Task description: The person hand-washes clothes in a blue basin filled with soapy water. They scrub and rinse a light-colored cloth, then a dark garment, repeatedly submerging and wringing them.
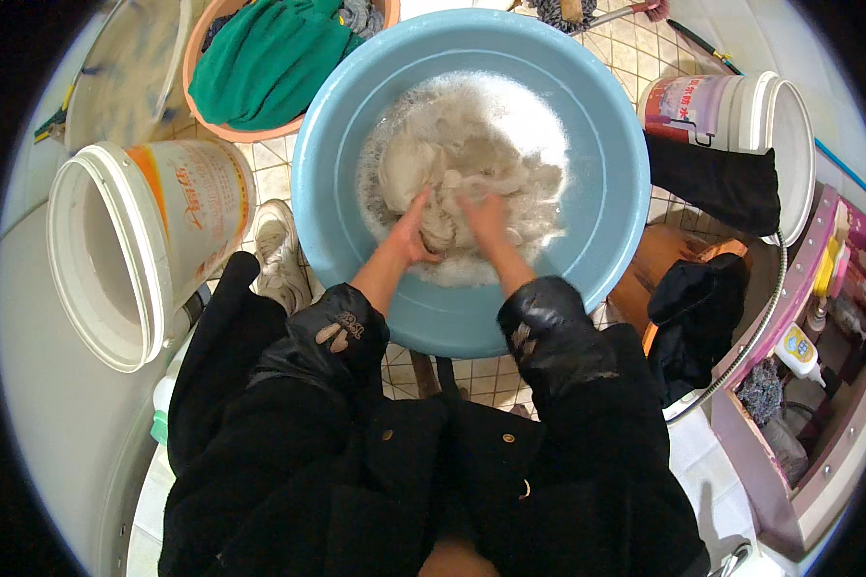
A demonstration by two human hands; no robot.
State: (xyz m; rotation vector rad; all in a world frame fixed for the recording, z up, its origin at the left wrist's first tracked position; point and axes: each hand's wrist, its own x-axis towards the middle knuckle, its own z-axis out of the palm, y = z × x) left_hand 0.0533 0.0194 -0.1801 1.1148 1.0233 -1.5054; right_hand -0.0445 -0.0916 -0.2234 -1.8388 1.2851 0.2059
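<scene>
In front of me stands a large round blue plastic basin [606,238] of sudsy water. A wet off-white cloth [411,169] lies bunched in its middle with foam around it. My left hand [413,234] presses at the cloth's near left side, thumb and fingers spread around a fold. My right hand [487,220], blurred, is at the cloth's middle, its fingertips partly hidden in the wet folds; whether they grip is unclear. Both forearms reach over the basin's near rim, in black sleeves with dark shiny cuffs.
An orange tub [216,130] with a green cloth [270,68] touches the basin's far left. White buckets lie on their sides at left [195,209] and right [754,108]. A pink shelf [765,461] with bottles and a metal hose [758,328] stand at right.
</scene>
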